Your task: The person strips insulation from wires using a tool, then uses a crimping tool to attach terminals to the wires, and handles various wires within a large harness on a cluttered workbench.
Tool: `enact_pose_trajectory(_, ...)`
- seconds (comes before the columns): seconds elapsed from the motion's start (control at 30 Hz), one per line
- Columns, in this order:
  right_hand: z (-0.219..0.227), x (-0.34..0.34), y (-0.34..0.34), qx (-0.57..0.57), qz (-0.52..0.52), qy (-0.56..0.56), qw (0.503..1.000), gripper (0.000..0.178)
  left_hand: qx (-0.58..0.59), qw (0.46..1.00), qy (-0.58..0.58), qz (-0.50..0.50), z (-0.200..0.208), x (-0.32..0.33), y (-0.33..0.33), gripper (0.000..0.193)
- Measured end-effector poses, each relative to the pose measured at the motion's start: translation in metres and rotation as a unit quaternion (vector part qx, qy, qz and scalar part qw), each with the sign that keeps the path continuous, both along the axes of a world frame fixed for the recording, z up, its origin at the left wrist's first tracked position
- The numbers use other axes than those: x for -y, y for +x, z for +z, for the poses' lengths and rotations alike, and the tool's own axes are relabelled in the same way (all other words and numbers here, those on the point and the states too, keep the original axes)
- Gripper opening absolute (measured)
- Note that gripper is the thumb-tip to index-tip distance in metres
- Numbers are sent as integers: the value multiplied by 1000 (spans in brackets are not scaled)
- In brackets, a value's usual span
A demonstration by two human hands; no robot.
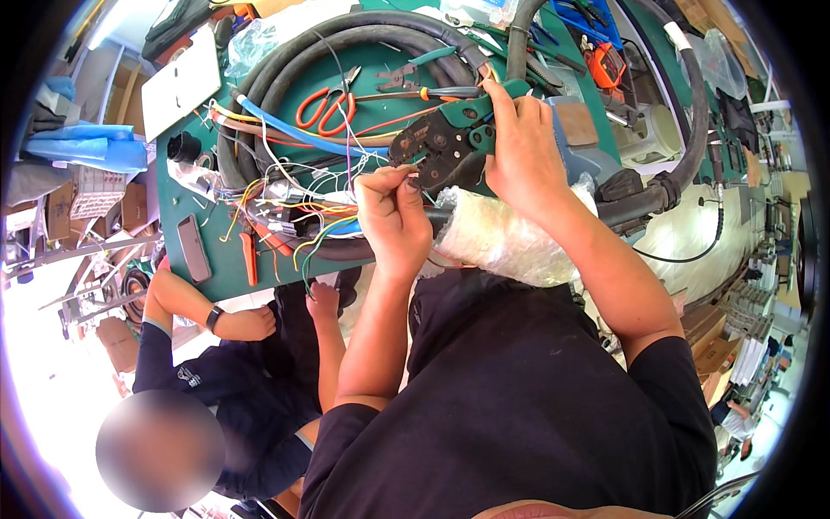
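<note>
Fingers of the left hand (pixel 393 218) pinch together on a small piece (pixel 412 176) near the head of a crimping tool (pixel 443 141); the right hand (pixel 526 157) is clamped around that tool, above the tabletop (pixel 226 253); probably positioning for crimping; next calls for steady alignment

On the table (pixel 223 251), a coil of thick cable (pixel 363 20) is encircling scissors (pixel 347 87), wire strippers (pixel 406 75) and a screwdriver (pixel 450 92); the scissors are lying leftmost, the strippers behind the screwdriver. A notebook (pixel 181 85) is resting left of the coil. Toward the near left edge, a smartphone (pixel 194 248) is lying left of pliers (pixel 250 259). A crimping tool (pixel 441 143) is sitting in the right hand (pixel 526 151), and a wrapped bundle (pixel 506 238) is lying nearer the person.
</note>
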State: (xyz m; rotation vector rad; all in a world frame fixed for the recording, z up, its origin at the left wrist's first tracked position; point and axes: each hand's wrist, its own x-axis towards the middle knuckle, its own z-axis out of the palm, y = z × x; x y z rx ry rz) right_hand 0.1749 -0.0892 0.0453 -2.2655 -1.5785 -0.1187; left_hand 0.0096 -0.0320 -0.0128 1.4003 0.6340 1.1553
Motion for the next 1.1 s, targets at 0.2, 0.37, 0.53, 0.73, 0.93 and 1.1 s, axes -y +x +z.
enact_pose_trajectory(0.2, 1, -1, 1, 7, 3, 1, 1000, 70, 22, 1000, -16, 2, 0, 0, 0, 12)
enact_pose_trajectory(0.37, 8, -1, -3, 17, -17, -25, 999, 71, 28, 1000, -2, 9, -3, 1, 1, 11)
enact_pose_trajectory(0.53, 8, -3, -4, 105, -27, 0, 994, 78, 8, 1000, -9, 15, -5, -1, 0, 10)
enact_pose_trajectory(0.73, 2, -3, 9, 133, 21, -19, 991, 56, -25, 1000, 9, 16, -1, -1, -1, 9)
enact_pose_trajectory(0.93, -1, -6, 7, 76, 22, 12, 997, 69, -5, 999, -7, 32, 1, -3, 1, 8)
enact_pose_trajectory(1.1, 4, -4, 7, 70, 42, 23, 996, 66, 10, 999, 3, 39, 1, -4, 4, 9)
